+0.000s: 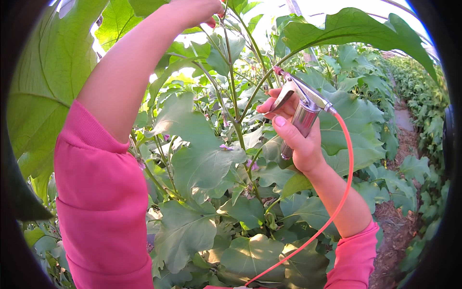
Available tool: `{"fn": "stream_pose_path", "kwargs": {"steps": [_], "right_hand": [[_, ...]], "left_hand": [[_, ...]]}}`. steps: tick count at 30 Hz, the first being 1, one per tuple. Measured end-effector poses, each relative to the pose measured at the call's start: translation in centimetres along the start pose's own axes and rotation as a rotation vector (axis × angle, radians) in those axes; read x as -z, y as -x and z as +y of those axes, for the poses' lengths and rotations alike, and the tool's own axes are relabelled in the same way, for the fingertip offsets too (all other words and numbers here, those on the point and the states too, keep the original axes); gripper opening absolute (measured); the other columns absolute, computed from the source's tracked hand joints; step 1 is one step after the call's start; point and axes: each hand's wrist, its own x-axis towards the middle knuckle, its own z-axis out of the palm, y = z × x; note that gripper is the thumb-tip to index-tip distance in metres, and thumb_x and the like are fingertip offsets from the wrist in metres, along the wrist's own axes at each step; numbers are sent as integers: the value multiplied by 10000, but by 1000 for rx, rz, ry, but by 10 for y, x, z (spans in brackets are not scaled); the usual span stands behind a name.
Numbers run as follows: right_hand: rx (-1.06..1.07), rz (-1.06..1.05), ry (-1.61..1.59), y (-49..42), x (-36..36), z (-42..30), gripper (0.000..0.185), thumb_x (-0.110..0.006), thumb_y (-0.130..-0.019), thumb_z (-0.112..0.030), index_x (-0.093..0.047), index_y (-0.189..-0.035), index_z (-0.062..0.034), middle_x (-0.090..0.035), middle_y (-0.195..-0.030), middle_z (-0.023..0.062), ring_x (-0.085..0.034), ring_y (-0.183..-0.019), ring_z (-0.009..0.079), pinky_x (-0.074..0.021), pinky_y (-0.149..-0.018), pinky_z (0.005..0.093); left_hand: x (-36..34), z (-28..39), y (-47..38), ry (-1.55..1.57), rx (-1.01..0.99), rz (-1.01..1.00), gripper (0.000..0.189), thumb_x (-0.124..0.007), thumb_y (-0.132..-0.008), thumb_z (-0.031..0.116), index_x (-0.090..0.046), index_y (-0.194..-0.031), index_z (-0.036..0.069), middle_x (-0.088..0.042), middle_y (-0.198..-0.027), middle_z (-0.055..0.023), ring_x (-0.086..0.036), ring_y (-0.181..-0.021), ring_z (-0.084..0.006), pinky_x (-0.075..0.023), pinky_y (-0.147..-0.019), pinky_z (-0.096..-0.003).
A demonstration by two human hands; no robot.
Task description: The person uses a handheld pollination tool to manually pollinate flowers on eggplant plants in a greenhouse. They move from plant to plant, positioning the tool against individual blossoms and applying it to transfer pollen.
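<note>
In my right hand point(306, 151) is a metal trigger sprayer point(304, 117) with a cylindrical body and a lever. Some of my fingers are at the lever, and the thumb lies against the cylinder. The sprayer's nozzle point(278, 70) points up and left towards the stems of an eggplant plant point(234, 108). A coral-pink hose point(349, 159) runs from the back of the sprayer down to the bottom edge. Raised at the top edge, my left hand point(200, 12) has its fingertips beside an upper stem point(224, 27). The frame cuts off part of that hand, so its grip is hidden.
Broad eggplant leaves point(202, 151) crowd the middle, with purple flowers point(226, 147) among them. One large leaf point(353, 30) arches over the sprayer, and another leaf point(43, 90) hangs at far left. A soil path point(397, 224) runs between plant rows at right.
</note>
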Motion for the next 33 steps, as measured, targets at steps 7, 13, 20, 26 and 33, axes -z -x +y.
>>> {"fn": "stream_pose_path", "kwargs": {"steps": [7, 13, 20, 26, 33], "right_hand": [[-26, -5, 9, -1, 4, 2, 490, -691, -911, -96, -483, -1345, 2, -635, -1100, 51, -572, -967, 94, -468, -825, 273], [-12, -8, 28, -6, 6, 4, 508, -698, -910, -121, -483, -1352, 4, -628, -1099, 48, -570, -954, 93, -466, -825, 275], [-70, 3, 164, -7, 13, 7, 515, -621, -917, -157, -465, -1364, 47, -645, -1122, 97, -629, -1109, 207, -455, -1038, 405], [-53, 6, 91, -28, -7, 8, 460, -648, -928, -153, -498, -1322, 32, -652, -1068, 70, -614, -1031, 153, -464, -963, 349], [-73, 42, 256, -72, -13, 19, 449, -657, -932, -230, -549, -1286, 24, -689, -1056, 87, -633, -1063, 167, -470, -1015, 365]], "left_hand": [[-23, -12, 5, 90, -126, 106, 188, -651, -856, 218, -739, -1011, 155, -696, -971, -48, -635, -1022, -208, -491, -850, -385], [-46, 1, 3, 660, 753, -100, 292, -523, -997, 254, -733, -910, 71, -706, -1084, -92, -634, -1021, -269, -514, -869, -362], [-1, -42, 31, 2037, 796, 128, 266, -569, -966, 260, -705, -1072, 58, -697, -952, -42, -637, -883, -172, -504, -747, -327], [6, 32, 24, 1332, 692, -84, 383, -612, -964, 297, -681, -1263, 68, -706, -1126, -57, -632, -978, -163, -495, -849, -317], [-34, 57, 12, 1300, 866, -96, 336, -777, -829, 242, -755, -1162, 280, -762, -963, 77, -669, -1014, -131, -285, -982, -446]]}}
